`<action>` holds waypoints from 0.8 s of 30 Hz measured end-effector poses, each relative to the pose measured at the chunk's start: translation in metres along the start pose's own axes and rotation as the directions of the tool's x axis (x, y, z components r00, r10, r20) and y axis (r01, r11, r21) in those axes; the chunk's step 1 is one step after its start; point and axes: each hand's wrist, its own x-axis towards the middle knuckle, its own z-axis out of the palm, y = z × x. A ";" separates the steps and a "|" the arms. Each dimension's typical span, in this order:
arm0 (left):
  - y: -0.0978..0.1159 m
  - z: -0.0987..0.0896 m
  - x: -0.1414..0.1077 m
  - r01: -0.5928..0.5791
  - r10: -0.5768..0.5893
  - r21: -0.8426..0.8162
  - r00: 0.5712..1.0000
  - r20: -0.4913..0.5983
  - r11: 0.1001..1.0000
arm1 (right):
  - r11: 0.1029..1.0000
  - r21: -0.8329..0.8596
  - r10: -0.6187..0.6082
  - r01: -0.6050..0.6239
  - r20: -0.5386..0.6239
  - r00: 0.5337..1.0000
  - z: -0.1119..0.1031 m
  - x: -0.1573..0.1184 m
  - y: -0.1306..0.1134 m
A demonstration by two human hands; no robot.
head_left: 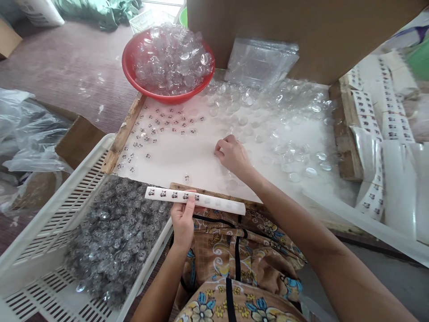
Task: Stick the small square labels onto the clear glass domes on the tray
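- A sticker strip (209, 202) is held above the front edge of the worktop (177, 156), in front of the person's body.
- Its long axis runs from left to right, aslant: the left end points slightly away from the person, while the right end dips a little towards them.
- Five panda prints sit in a row on its left part, heads towards the far side; the right part shows only faint marks.
- The left hand (182, 221) has its grip closed on the strip near the middle, thumb flat on top and fingers beneath.
- The right hand (233, 154) is over the middle of the worktop with its fingers curled; I cannot tell whether its grip pinches anything.
- One panda-marked piece (187, 178) lies just beyond the strip; many similar marked pieces (167, 120) spread over the worktop's left side.
- Clear discs (295, 156) are scattered to the right and along the back.
- A red bowl (126, 71) heaped with clear plastic pieces (174, 58) stands at the far left corner.
- A white basket (20, 261), left of the person, holds a pile of small pieces (117, 241).
- More printed strips (365, 109) lie beyond the right-hand wooden edge (345, 134).
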 end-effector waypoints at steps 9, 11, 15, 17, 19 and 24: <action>-0.002 0.001 -0.003 0.000 0.000 0.003 0.999 0.033 1.000 | 0.959 0.267 -0.122 0.096 0.082 0.989 0.004 -0.011 -0.029; 0.001 0.002 -0.004 0.000 0.000 0.012 1.000 0.014 1.000 | 0.892 0.418 -0.247 0.173 0.129 0.961 -0.004 -0.025 -0.040; 0.004 0.002 -0.002 -0.010 0.010 -0.029 1.000 0.007 1.000 | 0.768 0.619 -0.428 0.167 0.302 0.852 -0.014 -0.061 -0.055; 0.003 0.001 -0.001 0.010 -0.008 -0.061 0.999 0.031 0.998 | 0.785 0.591 -0.417 0.183 0.287 0.863 -0.013 -0.077 -0.058; 0.002 0.000 0.000 0.035 -0.032 -0.071 0.998 0.047 0.997 | 0.823 0.519 -0.387 0.228 0.220 0.895 -0.009 -0.091 -0.059; 0.000 0.000 -0.001 0.049 -0.045 -0.096 0.998 0.036 0.994 | 0.810 0.497 -0.386 0.311 0.053 0.921 -0.009 -0.103 -0.057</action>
